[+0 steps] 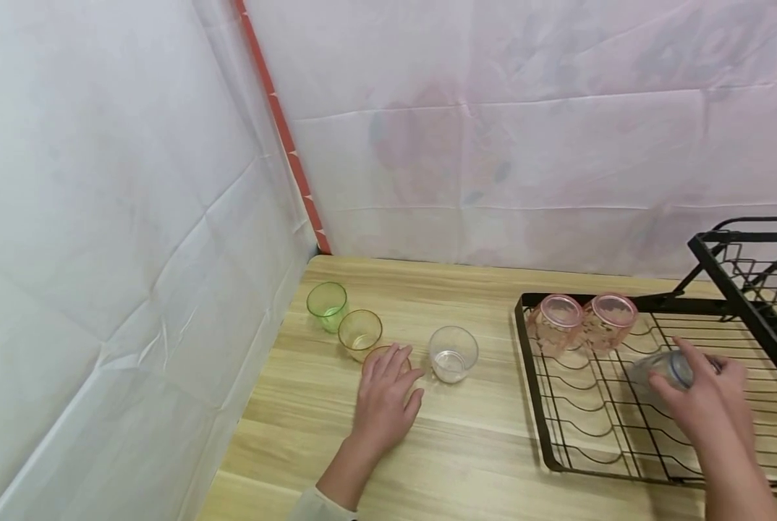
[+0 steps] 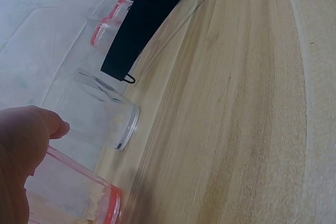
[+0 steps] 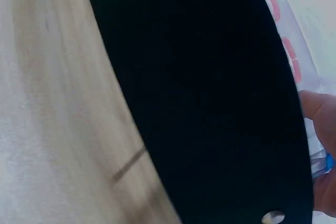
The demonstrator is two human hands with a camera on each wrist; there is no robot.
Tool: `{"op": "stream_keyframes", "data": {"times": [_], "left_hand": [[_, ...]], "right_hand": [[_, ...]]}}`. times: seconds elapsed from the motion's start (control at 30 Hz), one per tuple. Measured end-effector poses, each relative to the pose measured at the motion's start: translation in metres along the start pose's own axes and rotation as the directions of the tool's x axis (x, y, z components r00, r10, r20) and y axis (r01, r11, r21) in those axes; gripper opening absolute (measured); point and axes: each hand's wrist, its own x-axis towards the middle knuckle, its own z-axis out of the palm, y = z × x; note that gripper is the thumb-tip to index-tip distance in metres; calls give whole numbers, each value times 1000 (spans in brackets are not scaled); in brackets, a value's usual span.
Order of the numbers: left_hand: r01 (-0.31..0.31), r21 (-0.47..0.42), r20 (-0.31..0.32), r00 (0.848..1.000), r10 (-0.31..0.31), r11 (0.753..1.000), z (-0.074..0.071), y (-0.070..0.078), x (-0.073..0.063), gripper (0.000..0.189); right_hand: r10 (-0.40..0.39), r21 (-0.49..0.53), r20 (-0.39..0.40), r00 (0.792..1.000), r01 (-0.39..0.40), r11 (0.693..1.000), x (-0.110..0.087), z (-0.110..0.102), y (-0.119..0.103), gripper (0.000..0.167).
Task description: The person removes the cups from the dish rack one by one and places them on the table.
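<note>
My left hand [image 1: 386, 398] lies over a pink-rimmed cup [image 2: 73, 192], with its fingers reaching across the mouth and hiding most of it in the head view. Its thumb [image 2: 58, 127] sticks out past the cup's rim. To the right stands a clear cup [image 1: 452, 354], upright; a yellow cup [image 1: 360, 336] and a green cup [image 1: 328, 307] line up behind on the left. Over the black dish rack [image 1: 537, 405], my right hand [image 1: 714, 398] grips a clear glass with a bluish ring [image 1: 671, 369], tilted on its side.
Two pink glasses [image 1: 560, 315] sit upside down in the rack's back left corner. An upper wire basket [image 1: 769, 271] rises at the right. White sheets hang behind the wooden table [image 1: 480, 449] and along its left side. The rack's black side panel [image 3: 205, 98] blocks much of the right wrist view.
</note>
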Motion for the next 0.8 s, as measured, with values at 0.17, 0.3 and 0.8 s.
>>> {"op": "stream_keyframes", "data": {"times": [0.17,0.3,0.8], "left_hand": [[-5,6,-14,1000,6,1000,2,0,-1,26],[-6,5,-13,1000,6,1000,2,1,0,25],[76,-141,100,993,-62,987,-11,1,2,30]], "right_hand": [[21,20,-6,1000,-21,1000,-5,5,4,81],[75,98,-61,995,-69,993,-13,9,7,82],[323,608,-12,946,-250,753,-56,11,-12,73]]}}
